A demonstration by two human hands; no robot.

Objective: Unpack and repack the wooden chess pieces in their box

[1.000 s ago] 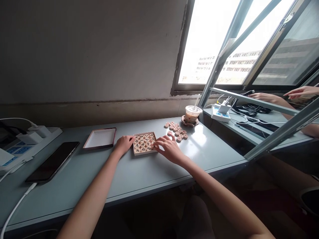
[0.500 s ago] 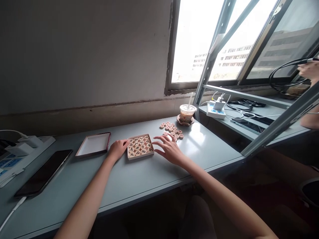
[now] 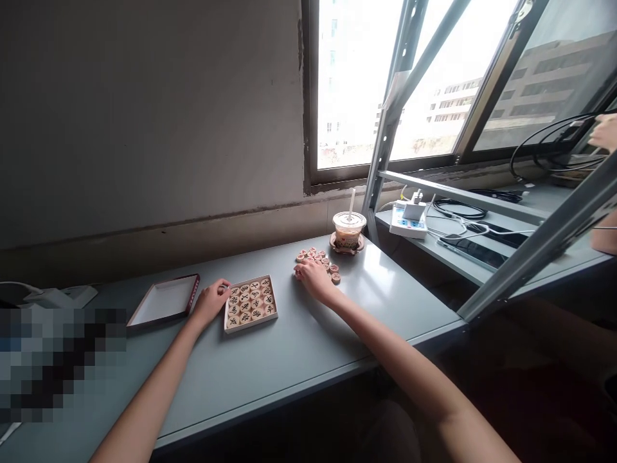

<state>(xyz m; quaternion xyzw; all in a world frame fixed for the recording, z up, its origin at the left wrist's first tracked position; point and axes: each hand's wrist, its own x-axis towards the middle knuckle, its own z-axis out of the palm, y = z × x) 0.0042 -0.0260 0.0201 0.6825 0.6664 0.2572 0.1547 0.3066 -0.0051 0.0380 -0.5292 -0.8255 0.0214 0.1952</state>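
Note:
A shallow square box [image 3: 251,326] stands on the desk, filled with rows of round wooden Chinese chess pieces marked in black. At its left edge is my left hand [image 3: 211,302], thumb and forefinger curled against the box wall. To the right, my right hand [image 3: 315,281] reaches down at the near left side of a loose group of red-marked Chinese chess pieces [image 3: 322,258]. Its fingers are bent together, with the tips on a piece at the group's edge; the hand partly covers the group. The open box lid [image 3: 166,299] lies left of my left hand, hollow side up.
Behind the loose pieces, a drink cup with a straw [image 3: 349,228] stands in a brown holder. A metal rack post [image 3: 380,141] rises at the desk's right end. Beyond it are a power strip [image 3: 409,218], cables and another person's hand [image 3: 605,132]. A pixelated patch covers the desk's left side.
My right hand has moved from beside the box out to the loose red pieces, and its spread fingers have drawn together. My left hand stays at the box. The view has shifted slightly.

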